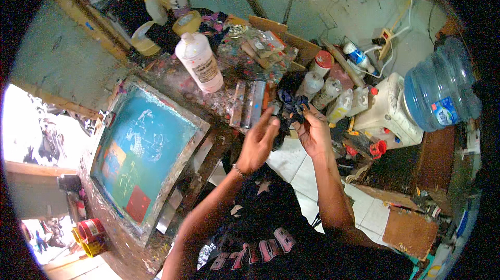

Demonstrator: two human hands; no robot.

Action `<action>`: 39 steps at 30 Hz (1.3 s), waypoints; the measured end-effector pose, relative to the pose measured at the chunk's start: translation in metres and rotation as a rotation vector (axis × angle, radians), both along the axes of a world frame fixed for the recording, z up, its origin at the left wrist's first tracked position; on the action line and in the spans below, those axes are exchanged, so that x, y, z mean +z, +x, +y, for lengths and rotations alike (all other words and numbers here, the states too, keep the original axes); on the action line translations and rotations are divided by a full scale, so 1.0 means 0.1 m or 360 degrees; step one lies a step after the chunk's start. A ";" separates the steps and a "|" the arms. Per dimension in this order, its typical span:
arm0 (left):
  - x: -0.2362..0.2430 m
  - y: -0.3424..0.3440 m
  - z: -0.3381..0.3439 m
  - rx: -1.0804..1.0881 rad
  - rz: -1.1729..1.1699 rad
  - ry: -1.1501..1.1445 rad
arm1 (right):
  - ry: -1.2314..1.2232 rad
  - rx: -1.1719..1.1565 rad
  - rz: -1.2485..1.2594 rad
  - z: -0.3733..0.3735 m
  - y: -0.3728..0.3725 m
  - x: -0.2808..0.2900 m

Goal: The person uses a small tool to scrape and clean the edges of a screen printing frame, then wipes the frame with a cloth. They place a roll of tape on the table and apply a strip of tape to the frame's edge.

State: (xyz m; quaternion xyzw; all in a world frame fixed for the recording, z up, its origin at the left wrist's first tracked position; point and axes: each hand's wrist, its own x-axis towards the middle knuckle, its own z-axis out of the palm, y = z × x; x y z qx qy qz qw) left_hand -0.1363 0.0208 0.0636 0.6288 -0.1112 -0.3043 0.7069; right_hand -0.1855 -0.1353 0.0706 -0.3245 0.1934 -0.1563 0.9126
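A crumpled dark cloth (294, 104) hangs in front of me at the edge of the paint-spattered workbench (221, 105). My right hand (314, 135) pinches it between thumb and fingers from the right. On the other side, my left hand (259, 142) has its fingers stretched out, their tips close to the cloth's left edge; whether they touch it is hard to tell. Just beyond the left hand lie flat metal-and-wood squeegees (249, 104). A large white bottle (200, 64) with a label stands on the bench behind them.
A framed printing screen (136, 157) with blue-green mesh leans at left. Several clear bottles (328, 92), a whitish jerrycan (388, 113) and a big blue water jug (442, 87) crowd the right. Tape rolls (146, 39) and a spray bottle (152, 8) stand at the back left.
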 end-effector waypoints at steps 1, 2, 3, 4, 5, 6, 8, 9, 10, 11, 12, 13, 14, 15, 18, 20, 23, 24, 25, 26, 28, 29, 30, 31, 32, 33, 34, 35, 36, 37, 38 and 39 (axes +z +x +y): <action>0.00 -0.10 -0.12 0.0102 0.0413 -0.0497 | -0.0121 0.0012 0.0041 0.07 0.06 0.02; -0.01 -0.11 -0.24 0.0185 0.0386 -0.0450 | -0.0253 0.0022 0.0004 0.12 0.07 0.02; -0.03 -0.13 -0.35 0.0268 0.0094 -0.0375 | -0.0978 -0.0175 0.0280 0.21 0.13 0.00; -0.05 -0.14 -0.43 0.0336 0.0350 -0.0566 | -0.1650 -0.0251 0.0419 0.26 0.10 -0.01; -0.07 -0.13 -0.50 0.0385 0.0838 -0.0884 | -0.1913 -0.0472 0.0226 0.31 0.12 -0.03; -0.08 -0.11 -0.54 0.0433 0.0862 -0.0797 | -0.2167 -0.0602 0.0076 0.34 0.08 -0.03; -0.10 -0.03 -0.55 0.0462 0.0892 -0.0682 | -0.2464 -0.0388 0.0210 0.35 0.00 -0.03; -0.10 0.04 -0.52 0.0321 0.0851 -0.0590 | -0.2706 -0.0284 0.0151 0.33 -0.05 -0.01; -0.11 0.05 -0.52 0.0318 0.0945 -0.0789 | -0.2896 -0.0244 0.0133 0.31 -0.11 0.01; -0.12 0.09 -0.48 0.0334 0.0948 -0.0650 | -0.3022 -0.0169 0.0130 0.27 -0.17 0.02; -0.13 0.10 -0.46 0.0356 0.0876 -0.0625 | -0.3127 -0.0115 0.0127 0.22 -0.22 0.02; -0.15 0.11 -0.43 0.0358 0.0596 -0.0380 | -0.3287 -0.0022 0.0105 0.17 -0.28 0.00; -0.16 0.11 -0.40 0.0334 0.0261 -0.0199 | -0.3043 -0.0027 0.0026 0.11 -0.31 -0.02; -0.18 0.12 -0.39 0.0358 0.0517 -0.0338 | -0.2858 -0.0012 -0.0067 0.01 -0.34 -0.06; -0.19 0.12 -0.35 0.0243 0.0836 -0.0795 | -0.1622 -0.0010 0.0248 -0.24 -0.42 -0.24; -0.16 0.11 -0.34 0.0142 0.0865 -0.0733 | 0.0106 0.0201 0.0429 -0.33 -0.43 -0.36; -0.12 0.04 -0.38 0.0075 0.0807 -0.0708 | 0.0605 0.0560 -0.0008 -0.25 -0.40 -0.49; -0.12 0.00 -0.39 0.0010 0.0871 -0.0693 | 0.0709 0.0606 -0.0065 -0.19 -0.39 -0.50; -0.13 -0.05 -0.43 -0.0115 0.0892 -0.0772 | 0.0411 0.0302 0.0266 -0.12 -0.31 -0.52; -0.15 -0.05 -0.40 -0.0214 0.0926 -0.0752 | 0.0197 0.0180 0.0197 -0.05 -0.24 -0.53; -0.24 -0.19 -0.51 0.0358 0.0890 -0.0463 | -0.0372 0.0094 0.0371 0.04 -0.10 -0.56; -0.29 -0.22 -0.50 0.0411 0.0898 -0.0402 | -0.0845 0.0075 0.0453 0.10 -0.05 -0.58; -0.34 -0.23 -0.49 0.0435 0.0899 -0.0368 | -0.1296 0.0062 0.0571 0.13 0.00 -0.60; -0.39 -0.23 -0.48 0.0456 0.0772 -0.0316 | -0.1674 0.0020 0.0610 0.17 0.01 -0.62; -0.43 -0.21 -0.45 0.0421 0.0764 -0.0217 | -0.1881 -0.0072 0.0375 0.18 0.03 -0.65; -0.47 -0.19 -0.43 0.0339 0.0733 -0.0176 | -0.2083 -0.0155 0.0226 0.17 0.02 -0.67; -0.49 -0.16 -0.38 0.0336 0.0716 -0.0046 | -0.2287 -0.0217 0.0054 0.15 0.02 -0.70; -0.50 -0.15 -0.39 0.0368 0.0843 -0.0179 | -0.2333 0.0024 0.0190 0.10 0.00 -0.72; -0.50 -0.15 -0.38 0.0405 0.0760 -0.0148 | -0.2264 -0.0011 0.0095 0.05 -0.02 -0.74; -0.49 -0.11 -0.37 0.0447 0.0696 -0.0070 | -0.2210 -0.0023 -0.0017 -0.03 -0.03 -0.76; -0.47 -0.13 -0.38 0.0406 0.0690 -0.0010 | -0.2153 -0.0030 -0.0115 -0.10 -0.05 -0.78; -0.45 -0.08 -0.36 0.0231 0.0536 0.0117 | -0.1381 0.0189 0.0284 -0.19 -0.08 -0.81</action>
